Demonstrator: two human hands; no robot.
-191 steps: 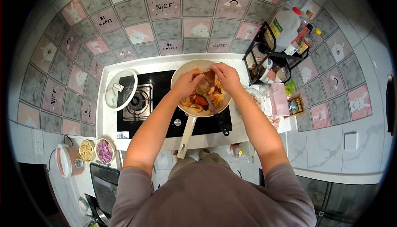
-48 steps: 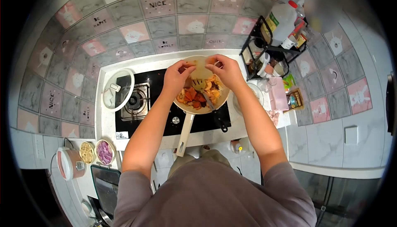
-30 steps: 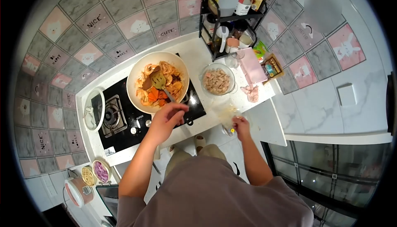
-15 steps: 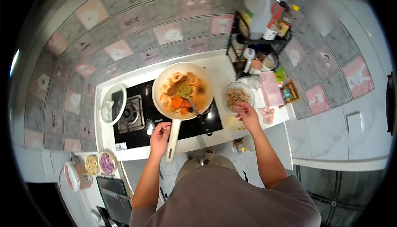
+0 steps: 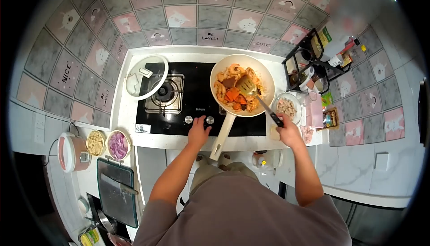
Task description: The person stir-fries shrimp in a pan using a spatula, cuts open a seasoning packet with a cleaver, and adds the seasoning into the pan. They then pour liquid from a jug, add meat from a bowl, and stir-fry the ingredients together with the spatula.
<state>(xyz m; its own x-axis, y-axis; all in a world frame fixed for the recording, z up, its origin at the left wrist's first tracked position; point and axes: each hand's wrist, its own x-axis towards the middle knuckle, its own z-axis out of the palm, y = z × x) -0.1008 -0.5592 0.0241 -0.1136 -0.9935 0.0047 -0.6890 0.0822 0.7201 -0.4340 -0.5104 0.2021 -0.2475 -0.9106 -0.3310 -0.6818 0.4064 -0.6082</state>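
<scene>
My right hand (image 5: 290, 132) is closed around the black handle of a slotted spatula (image 5: 267, 107). The spatula's yellowish-green head rests among shrimp and orange pieces (image 5: 234, 96) in a cream frying pan (image 5: 268, 74). This pan sits over the stove's right side, its pale handle (image 5: 222, 137) pointing toward me. To the left of that handle, my left hand (image 5: 199, 132) is open, fingers stretched over the stove's front between two control knobs (image 5: 209, 119); contact with a knob is unclear. Just beyond my right hand stands a glass bowl (image 5: 289, 107) of chopped pale meat.
A glass lid (image 5: 146, 77) leans at the left burner (image 5: 164, 91). Bowls of purple onion (image 5: 118, 145) and pale slices (image 5: 95, 142) stand at left, near a cutting board (image 5: 117, 192) with a knife. A black bottle rack (image 5: 309, 60) occupies the right corner.
My right hand has left the bowl of meat and taken hold of the spatula handle. My left hand has moved from beside the pan handle to the stove knobs. The view has turned.
</scene>
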